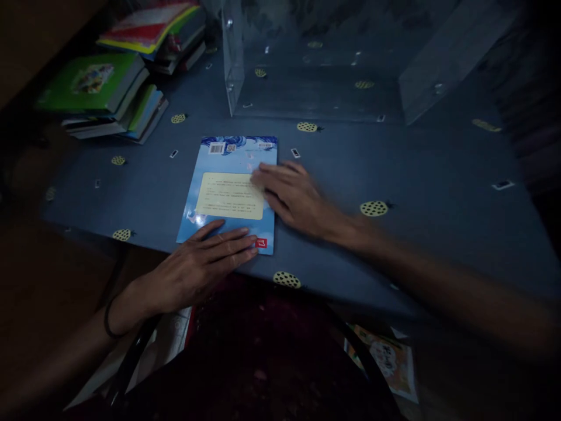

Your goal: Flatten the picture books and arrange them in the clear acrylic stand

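Note:
A blue book lies closed on the table, its back cover with a barcode and a cream text panel facing up. My left hand rests flat across the book's lower edge, fingers stretched out and a dark band round the wrist. Over the book's right edge is my right hand, fingers extended and slightly smeared by motion. Its fingertips reach onto the text panel; whether they press on it I cannot tell. Neither hand grips anything.
Stacked books stand at the table's left, with more books and colourful folders behind. A clear acrylic stand is at the back. The tablecloth has a pineapple print. Below the front edge lies an orange printed packet or booklet.

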`<state>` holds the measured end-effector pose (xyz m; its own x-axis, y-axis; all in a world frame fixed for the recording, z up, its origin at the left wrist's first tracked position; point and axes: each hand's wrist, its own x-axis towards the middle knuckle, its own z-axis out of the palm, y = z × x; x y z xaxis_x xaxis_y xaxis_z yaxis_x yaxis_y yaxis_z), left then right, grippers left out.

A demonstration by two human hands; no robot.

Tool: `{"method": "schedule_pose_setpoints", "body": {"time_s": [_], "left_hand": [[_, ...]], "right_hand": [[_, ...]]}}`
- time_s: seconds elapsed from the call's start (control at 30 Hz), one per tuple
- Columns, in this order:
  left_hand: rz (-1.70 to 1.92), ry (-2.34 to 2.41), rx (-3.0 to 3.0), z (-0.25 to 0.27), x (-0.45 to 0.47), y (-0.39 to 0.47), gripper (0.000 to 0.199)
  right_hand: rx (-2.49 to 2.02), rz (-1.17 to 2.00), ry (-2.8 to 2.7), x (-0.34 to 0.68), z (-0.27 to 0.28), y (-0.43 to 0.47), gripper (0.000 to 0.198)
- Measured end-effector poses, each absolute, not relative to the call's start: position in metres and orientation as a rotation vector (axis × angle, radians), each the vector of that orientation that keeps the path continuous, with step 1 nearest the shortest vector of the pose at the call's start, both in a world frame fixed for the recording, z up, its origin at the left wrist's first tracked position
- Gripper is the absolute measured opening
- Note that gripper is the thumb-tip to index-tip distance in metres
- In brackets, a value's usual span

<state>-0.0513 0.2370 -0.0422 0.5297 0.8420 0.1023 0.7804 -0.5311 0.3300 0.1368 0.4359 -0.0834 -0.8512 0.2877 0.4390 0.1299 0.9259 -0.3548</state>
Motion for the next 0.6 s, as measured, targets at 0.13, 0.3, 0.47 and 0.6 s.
{"method": "schedule_pose_setpoints", "body": {"time_s": [0.13, 0.3, 0.47, 0.6], "left_hand": [[0.438, 1.551, 2.477, -0.043, -0.075, 0.213, 0.057], [0.503, 1.756, 2.434, -0.041, -0.102, 0.192, 0.051], [0.579, 1.928, 2.353, -0.046, -0.109, 0.187, 0.049], [0.645, 2.090, 2.293, -0.056, -0.097, 0.192, 0.048]], "right_hand": [[-0.012, 0.460, -2.583, 0.159, -0.071, 0.380, 0.028], [0.106, 0.570, -2.525, 0.167, -0.066, 0.357, 0.024], [0.099, 0.606, -2.546, 0.166, -0.067, 0.360, 0.024], [0.069, 0.648, -2.568, 0.168, -0.066, 0.359, 0.026]]}}
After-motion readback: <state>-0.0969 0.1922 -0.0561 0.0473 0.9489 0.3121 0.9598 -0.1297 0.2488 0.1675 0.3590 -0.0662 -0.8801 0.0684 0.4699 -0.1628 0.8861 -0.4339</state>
